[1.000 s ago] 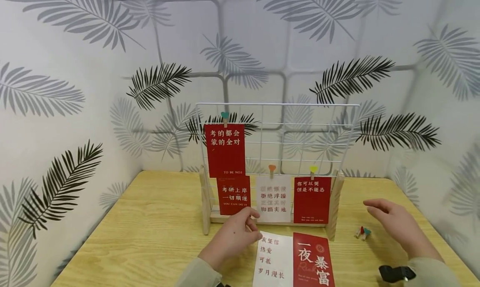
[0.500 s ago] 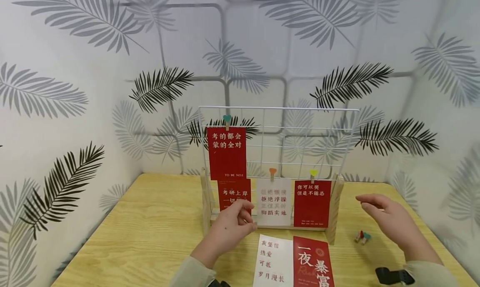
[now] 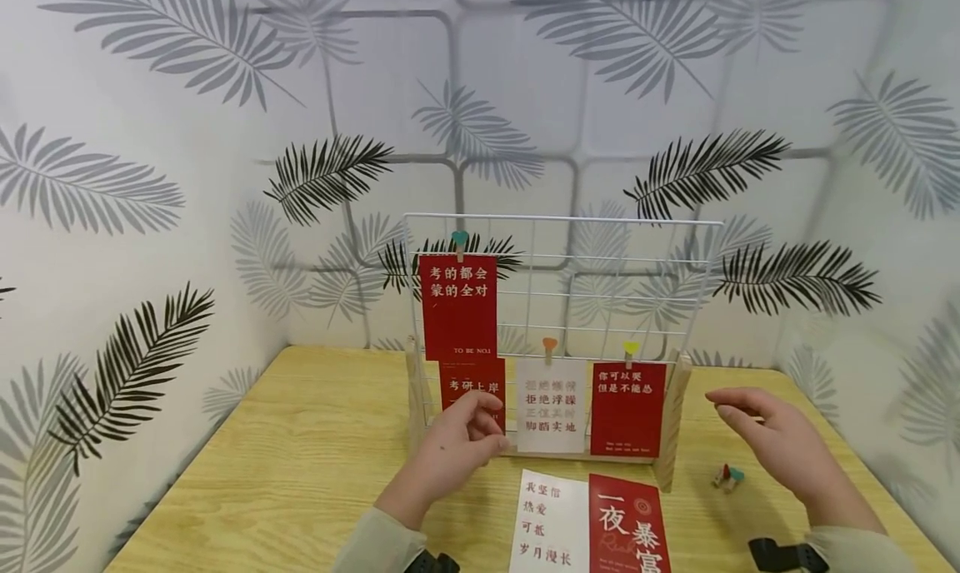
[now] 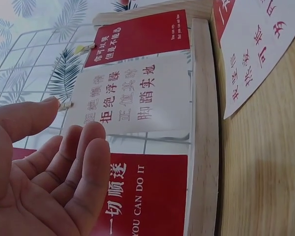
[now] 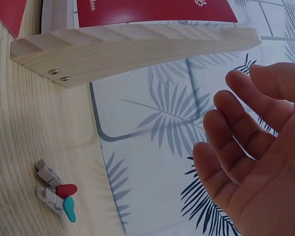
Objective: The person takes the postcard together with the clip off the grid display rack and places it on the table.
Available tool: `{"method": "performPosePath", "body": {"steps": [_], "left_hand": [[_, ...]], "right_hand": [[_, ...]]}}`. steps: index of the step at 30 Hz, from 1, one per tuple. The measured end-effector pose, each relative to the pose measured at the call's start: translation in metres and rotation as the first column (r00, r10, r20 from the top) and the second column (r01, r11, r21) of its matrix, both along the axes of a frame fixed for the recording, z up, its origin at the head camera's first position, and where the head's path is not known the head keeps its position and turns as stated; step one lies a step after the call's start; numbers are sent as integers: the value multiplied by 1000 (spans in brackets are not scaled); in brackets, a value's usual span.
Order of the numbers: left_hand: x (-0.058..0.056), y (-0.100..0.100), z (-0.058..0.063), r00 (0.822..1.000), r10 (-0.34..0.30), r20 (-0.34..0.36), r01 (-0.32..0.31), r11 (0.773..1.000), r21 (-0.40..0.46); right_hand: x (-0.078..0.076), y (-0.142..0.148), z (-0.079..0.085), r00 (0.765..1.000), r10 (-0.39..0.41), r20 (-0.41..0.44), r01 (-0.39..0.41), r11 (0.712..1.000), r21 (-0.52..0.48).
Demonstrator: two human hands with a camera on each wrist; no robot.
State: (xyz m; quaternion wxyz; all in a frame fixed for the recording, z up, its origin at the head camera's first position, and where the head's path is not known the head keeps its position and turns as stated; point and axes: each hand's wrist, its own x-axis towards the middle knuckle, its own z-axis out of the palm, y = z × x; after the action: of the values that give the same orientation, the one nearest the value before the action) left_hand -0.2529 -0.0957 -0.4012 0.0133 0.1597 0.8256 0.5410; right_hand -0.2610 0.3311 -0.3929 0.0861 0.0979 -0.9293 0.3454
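Observation:
My left hand [image 3: 448,450] hovers in front of the lower left red card [image 3: 472,373] on the white wire rack, hiding part of it. Its fingers are loosely bent, with nothing between fingers and thumb in the left wrist view. To its right hangs a white card [image 3: 551,438] under an orange heart clothespin [image 3: 550,345]. My right hand [image 3: 776,440] is in the air right of the rack, relaxed and holding nothing. Below it, two small clothespins [image 5: 51,184], one with a red heart and one with a teal heart, lie on the table.
The upper left red card [image 3: 460,323] hangs from a teal clothespin [image 3: 460,240]. Another red card [image 3: 627,419] hangs at lower right under a yellow one [image 3: 631,348]. Wooden feet [image 3: 672,423] support the rack. A white card [image 3: 550,523] and a red card [image 3: 622,548] lie before it.
My left hand has shifted a little left, away from the white hanging card and over the lower left red one. My right hand has drifted slightly left. The cards and clothespins stay in place.

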Motion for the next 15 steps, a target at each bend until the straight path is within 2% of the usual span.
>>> {"method": "performPosePath", "body": {"steps": [8,15], "left_hand": [[-2,-11,7,999,6,-43,-5,1000,18],[-1,-20,12,996,54,-69,-54,999,5]], "right_hand": [[1,-10,10,998,23,-60,-22,1000,14],[9,-29,18,979,65,-194,-59,998,39]]}}
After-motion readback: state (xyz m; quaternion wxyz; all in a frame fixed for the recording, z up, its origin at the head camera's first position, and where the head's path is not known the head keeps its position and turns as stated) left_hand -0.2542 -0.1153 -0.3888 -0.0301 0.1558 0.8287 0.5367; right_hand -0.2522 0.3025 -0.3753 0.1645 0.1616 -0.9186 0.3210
